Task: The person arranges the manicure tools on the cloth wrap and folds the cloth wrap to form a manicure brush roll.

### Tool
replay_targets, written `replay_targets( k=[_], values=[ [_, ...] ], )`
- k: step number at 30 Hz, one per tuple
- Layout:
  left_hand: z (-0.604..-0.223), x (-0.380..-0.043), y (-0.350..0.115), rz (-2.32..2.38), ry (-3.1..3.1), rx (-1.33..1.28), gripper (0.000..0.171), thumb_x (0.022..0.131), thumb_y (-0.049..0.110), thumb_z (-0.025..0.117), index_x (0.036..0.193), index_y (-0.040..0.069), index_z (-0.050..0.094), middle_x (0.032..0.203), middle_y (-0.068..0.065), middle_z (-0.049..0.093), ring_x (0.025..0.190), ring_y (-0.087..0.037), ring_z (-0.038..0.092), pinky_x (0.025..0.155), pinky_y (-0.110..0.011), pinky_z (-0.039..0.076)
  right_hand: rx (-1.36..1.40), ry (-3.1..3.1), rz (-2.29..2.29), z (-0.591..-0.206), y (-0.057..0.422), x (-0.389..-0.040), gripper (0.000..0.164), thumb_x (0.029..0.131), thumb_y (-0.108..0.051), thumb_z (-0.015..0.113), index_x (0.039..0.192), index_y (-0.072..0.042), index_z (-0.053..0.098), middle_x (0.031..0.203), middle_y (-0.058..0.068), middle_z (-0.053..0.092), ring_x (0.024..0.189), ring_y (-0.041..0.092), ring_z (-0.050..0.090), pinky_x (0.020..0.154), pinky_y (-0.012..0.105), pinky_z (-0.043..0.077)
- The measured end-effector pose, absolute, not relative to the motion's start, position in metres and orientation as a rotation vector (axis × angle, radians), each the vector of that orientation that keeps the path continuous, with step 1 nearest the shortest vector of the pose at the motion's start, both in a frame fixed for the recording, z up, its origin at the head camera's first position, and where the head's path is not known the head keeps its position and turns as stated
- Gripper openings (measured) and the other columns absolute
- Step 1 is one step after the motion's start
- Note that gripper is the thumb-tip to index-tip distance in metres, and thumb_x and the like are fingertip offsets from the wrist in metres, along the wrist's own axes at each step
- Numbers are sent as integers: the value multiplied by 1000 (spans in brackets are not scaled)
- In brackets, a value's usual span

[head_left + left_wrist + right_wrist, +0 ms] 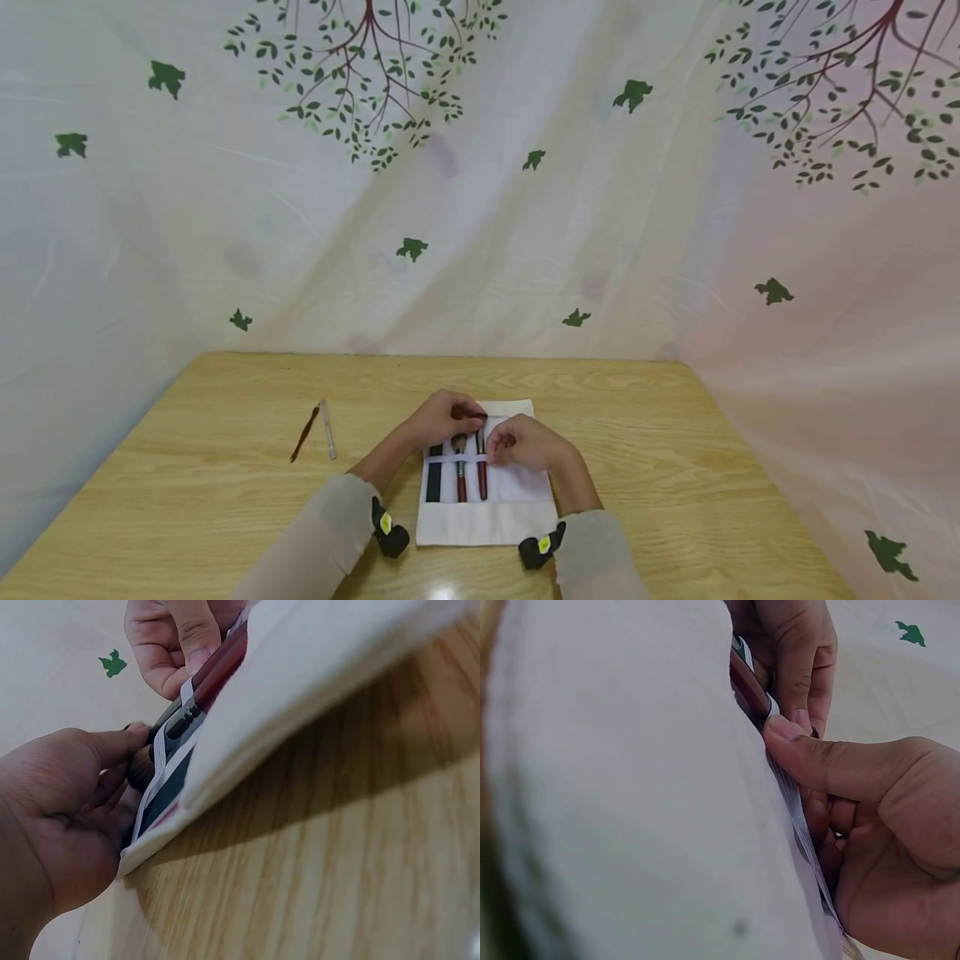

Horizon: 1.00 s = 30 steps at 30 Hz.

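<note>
A white cloth brush roll (pixel 517 525) lies unrolled on the table in the head view. Its elastic band (pixel 450 457) crosses two makeup brushes with dark red handles, the left brush (pixel 461 483) and the right brush (pixel 482 479), and a flat dark strip (pixel 434 479). My left hand (pixel 446 418) pinches the bristle end of the right brush between thumb and fingers. Beside that brush, my right hand (pixel 528 443) pinches the elastic band, its thumb (pixel 802 746) against the band in the right wrist view. The left brush's brown bristles (pixel 140 769) show in the left wrist view.
Left of the roll, a thin dark brown tool (pixel 304 435) and a slim clear stick (pixel 328 433) lie on the wooden table (pixel 675 483). A pale curtain (pixel 480 275) with leaf prints hangs behind the far edge.
</note>
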<state>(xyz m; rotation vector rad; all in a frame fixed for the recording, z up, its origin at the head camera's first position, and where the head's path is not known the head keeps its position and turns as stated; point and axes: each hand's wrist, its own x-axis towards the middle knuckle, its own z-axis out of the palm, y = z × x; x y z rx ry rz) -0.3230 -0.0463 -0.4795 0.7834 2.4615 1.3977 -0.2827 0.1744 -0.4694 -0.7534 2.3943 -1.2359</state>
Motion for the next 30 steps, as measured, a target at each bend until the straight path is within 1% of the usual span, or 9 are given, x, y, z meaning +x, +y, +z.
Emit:
replay_targets(
  k=[6,14,24,30],
  values=[
    [-481,-322,-49,1331,2462,814,13,99,17,71,109,12,76,98,5,73,88,-11,61,79,-29,51,-744,2400,-1233,-469,174,-281,13,90,8,70,85,-4,73,79,-2,68,72,10,55,69,26,46],
    [-481,-323,-51,1334,2414,844,11,98,14,71,107,11,76,95,3,73,84,-12,62,76,-30,51,-775,2392,-1246,-469,175,-281,11,89,9,70,85,-2,72,79,0,69,72,10,56,68,26,46],
    [-479,-324,-53,1351,2357,855,7,95,12,74,101,9,77,89,3,73,77,-10,62,69,-28,50,-738,2409,-1244,-471,174,-282,8,89,2,76,84,-3,73,79,1,69,71,11,55,68,26,46],
    [-479,-324,-54,1338,2338,868,7,95,12,74,101,9,78,89,3,73,77,-9,62,68,-27,50,-731,2405,-1257,-471,174,-282,9,88,4,75,84,-4,73,81,3,70,73,12,56,69,27,46]
  ],
)
